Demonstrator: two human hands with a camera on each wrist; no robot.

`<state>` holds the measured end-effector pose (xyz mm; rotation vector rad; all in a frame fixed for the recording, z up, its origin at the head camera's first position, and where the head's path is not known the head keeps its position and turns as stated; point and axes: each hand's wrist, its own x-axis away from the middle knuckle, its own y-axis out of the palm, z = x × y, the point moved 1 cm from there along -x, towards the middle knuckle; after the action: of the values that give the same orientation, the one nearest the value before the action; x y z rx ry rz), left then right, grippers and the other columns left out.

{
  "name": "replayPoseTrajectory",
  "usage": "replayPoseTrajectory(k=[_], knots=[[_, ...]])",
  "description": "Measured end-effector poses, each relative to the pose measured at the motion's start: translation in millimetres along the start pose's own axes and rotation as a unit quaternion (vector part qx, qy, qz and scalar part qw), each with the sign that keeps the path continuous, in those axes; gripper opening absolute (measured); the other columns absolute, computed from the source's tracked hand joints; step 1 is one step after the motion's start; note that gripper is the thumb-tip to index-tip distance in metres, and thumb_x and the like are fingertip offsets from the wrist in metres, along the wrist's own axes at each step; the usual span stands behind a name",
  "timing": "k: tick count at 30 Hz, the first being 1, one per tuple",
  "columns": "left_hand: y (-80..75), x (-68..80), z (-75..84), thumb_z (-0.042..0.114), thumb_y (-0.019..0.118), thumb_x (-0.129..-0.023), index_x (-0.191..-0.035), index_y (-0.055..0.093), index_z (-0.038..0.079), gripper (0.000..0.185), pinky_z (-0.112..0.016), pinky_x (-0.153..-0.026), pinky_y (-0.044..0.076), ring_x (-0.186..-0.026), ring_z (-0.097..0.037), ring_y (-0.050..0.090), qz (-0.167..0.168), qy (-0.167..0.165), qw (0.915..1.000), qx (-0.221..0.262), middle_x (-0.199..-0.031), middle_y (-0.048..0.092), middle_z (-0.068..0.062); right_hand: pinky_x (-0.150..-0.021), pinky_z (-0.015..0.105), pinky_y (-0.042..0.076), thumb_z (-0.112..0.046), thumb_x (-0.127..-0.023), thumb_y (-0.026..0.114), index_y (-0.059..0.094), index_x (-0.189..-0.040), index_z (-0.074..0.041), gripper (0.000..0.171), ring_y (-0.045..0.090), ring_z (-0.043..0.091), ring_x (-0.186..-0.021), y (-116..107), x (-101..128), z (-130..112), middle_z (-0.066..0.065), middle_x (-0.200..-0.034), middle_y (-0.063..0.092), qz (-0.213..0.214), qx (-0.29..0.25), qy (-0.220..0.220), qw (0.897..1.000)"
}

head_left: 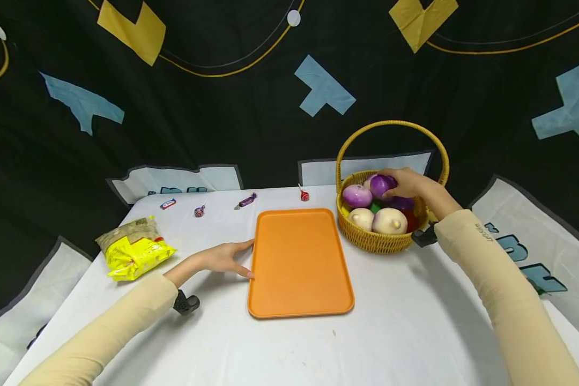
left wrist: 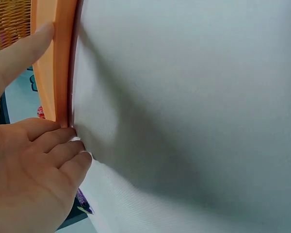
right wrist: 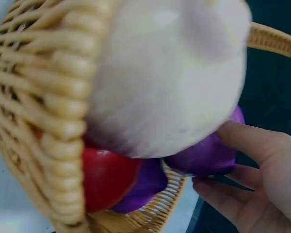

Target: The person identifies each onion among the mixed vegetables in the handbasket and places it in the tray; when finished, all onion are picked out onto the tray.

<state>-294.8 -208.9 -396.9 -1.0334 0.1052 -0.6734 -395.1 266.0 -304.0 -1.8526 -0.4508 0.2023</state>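
Note:
My right hand (head_left: 405, 182) reaches over the wicker basket (head_left: 373, 244) and grips a glossy deep-purple vegetable (head_left: 381, 186) between thumb and fingers. In the right wrist view this purple vegetable (right wrist: 203, 155) looks lobed and is partly hidden by a large white turnip (right wrist: 169, 82). Other white and purple turnips (head_left: 357, 196) lie around it in the basket, along with a red vegetable (right wrist: 109, 177). My left hand (head_left: 222, 257) rests at the left edge of an orange tray (head_left: 299, 262), fingers extended. Its thumb (left wrist: 26, 48) touches the tray's rim.
A yellow snack bag (head_left: 135, 249) lies at the left of the white table. Behind the tray are two lollipops (head_left: 199, 211), a purple-wrapped candy (head_left: 246, 201) and a small blue-and-red packet (head_left: 168, 203). The basket's tall handle (head_left: 391, 123) arches above the vegetables.

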Motion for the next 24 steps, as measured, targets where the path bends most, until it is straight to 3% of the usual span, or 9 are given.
replayPoseTrajectory(k=[10,17,21,24], knots=[[-2.6,-1.7,1.1,0.044,0.078,-0.078,-0.150,0.025,-0.003,0.101,-0.053,-0.113,0.024,-0.138,-0.041,0.028,0.005,-0.007,0.9999,-0.014,-0.151,0.030,-0.025,-0.095,0.061,0.044,-0.016,-0.088,0.071,0.040,-0.145,-0.006,0.065,0.047,0.046,-0.121,-14,28,-30,0.026,-0.134,0.050,0.082,-0.012,-0.065,0.994],[-1.3,-0.4,-0.1,0.045,0.078,-0.077,-0.150,0.027,-0.002,0.101,-0.054,-0.112,0.026,-0.137,-0.041,0.030,0.006,-0.011,0.9998,-0.015,-0.151,0.030,-0.025,-0.092,0.052,0.050,-0.014,-0.083,0.077,0.046,-0.143,-0.012,0.067,0.054,0.036,-0.115,8,45,-78,0.018,-0.133,0.055,0.133,-0.050,-0.160,0.977],[-0.6,0.6,0.5,0.045,0.078,-0.078,-0.150,0.027,-0.002,0.100,-0.053,-0.112,0.026,-0.137,-0.041,0.030,0.006,-0.010,0.9998,-0.013,-0.151,0.030,-0.025,-0.094,0.046,0.050,-0.016,-0.085,0.076,0.046,-0.144,-0.015,0.067,0.054,0.031,-0.116,33,40,-115,0.014,-0.137,0.053,0.110,-0.066,-0.194,0.973],[1.1,1.3,1.5,0.044,0.078,-0.078,-0.150,0.027,-0.002,0.100,-0.053,-0.112,0.025,-0.137,-0.042,0.030,0.008,-0.010,0.9999,-0.009,-0.151,0.030,-0.026,-0.095,0.042,0.051,-0.017,-0.085,0.075,0.045,-0.144,-0.013,0.067,0.056,0.028,-0.114,53,25,-138,0.013,-0.138,0.052,0.082,-0.070,-0.224,0.969]])
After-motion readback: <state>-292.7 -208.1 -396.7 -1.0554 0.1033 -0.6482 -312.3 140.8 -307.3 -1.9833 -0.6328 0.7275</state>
